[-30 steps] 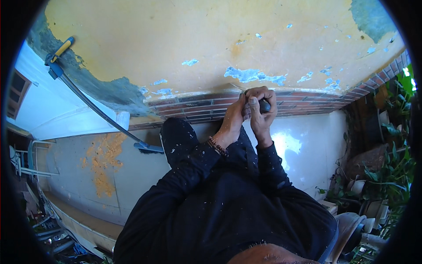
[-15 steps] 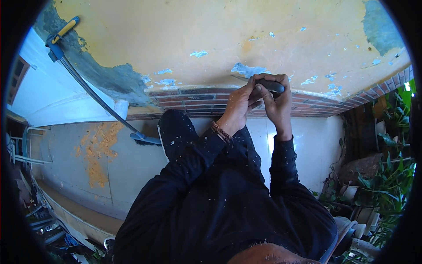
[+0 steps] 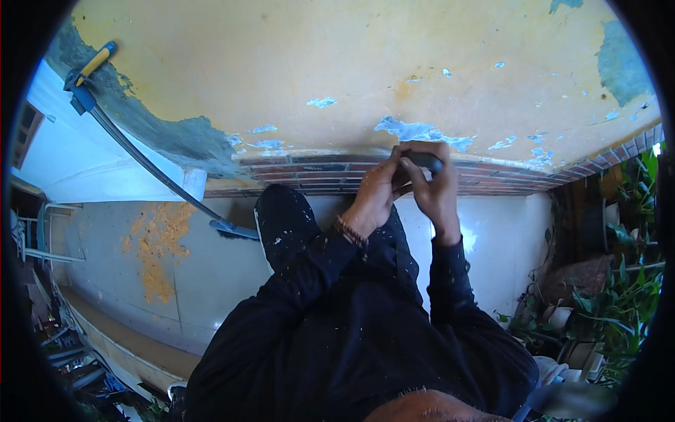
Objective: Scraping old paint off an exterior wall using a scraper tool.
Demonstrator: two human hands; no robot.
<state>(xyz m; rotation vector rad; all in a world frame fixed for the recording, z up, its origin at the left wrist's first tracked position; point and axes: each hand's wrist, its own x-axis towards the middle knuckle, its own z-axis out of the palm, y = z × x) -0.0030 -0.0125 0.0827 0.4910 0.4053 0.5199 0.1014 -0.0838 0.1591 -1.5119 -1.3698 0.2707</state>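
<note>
Both my hands are together in front of the lower wall, around a scraper with a dark rounded handle (image 3: 426, 162). My right hand (image 3: 437, 198) wraps its fingers over the handle, thumb pressed against it. Fingers of my left hand (image 3: 376, 193) are closed at the tool's other end, where the blade is hidden now. Just beyond the hands, the yellow wall (image 3: 281, 63) has a bare bluish patch (image 3: 415, 131) of peeled paint, above a band of brick trim (image 3: 309, 169).
A long-handled broom (image 3: 137, 141) leans at the left, its head on the tiled floor (image 3: 218, 281). Orange-tan flakes (image 3: 158, 246) lie scattered beside it. Potted plants (image 3: 619, 302) crowd the right side. A blurred grey oval shape (image 3: 573, 401) shows at lower right.
My hands and the scraper have come down from the wall, toward me. The blade, seen before against the wall, is now hidden. A blurred grey shape has appeared at lower right.
</note>
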